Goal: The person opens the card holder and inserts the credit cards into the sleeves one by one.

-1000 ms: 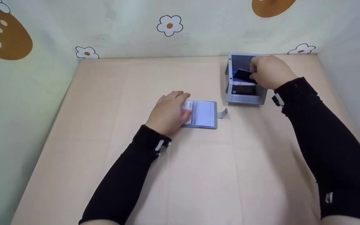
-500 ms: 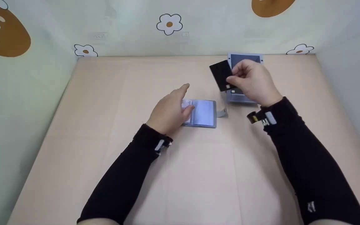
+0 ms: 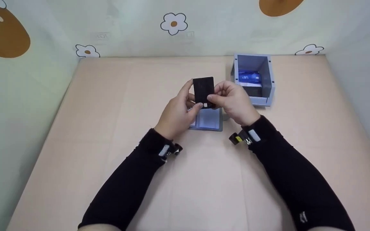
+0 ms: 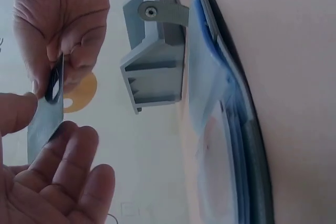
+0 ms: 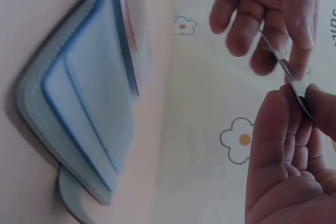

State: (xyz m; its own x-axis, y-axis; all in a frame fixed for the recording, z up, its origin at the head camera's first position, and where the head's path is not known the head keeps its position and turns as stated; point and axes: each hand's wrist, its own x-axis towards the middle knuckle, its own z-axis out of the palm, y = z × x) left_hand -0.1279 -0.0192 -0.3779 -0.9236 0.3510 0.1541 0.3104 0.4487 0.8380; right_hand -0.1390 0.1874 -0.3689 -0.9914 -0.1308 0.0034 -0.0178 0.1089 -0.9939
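Note:
Raised above the table, a black bank card (image 3: 203,89) with a small chip at its lower edge is between both hands. My right hand (image 3: 236,103) pinches its right edge between thumb and fingers. On the other side, the left hand (image 3: 176,115) has its thumb at the lower left corner and fingers behind the card. Beneath lies an opened grey card holder (image 3: 209,120), partly covered by the hands. The right wrist view shows the holder's clear sleeves (image 5: 97,82) up close, and a white card with red marks (image 5: 131,30) sits in its other half.
A grey open-topped box (image 3: 262,102) stands at the back right of the table. Inside it are a blue card (image 3: 249,77) and a dark card (image 3: 255,91). Pale walls with flower prints border the table at the back and sides.
My right hand has lifted the black bank card out of the box and carried it left over the card holder. The left hand has risen off the holder to take the card's left side.

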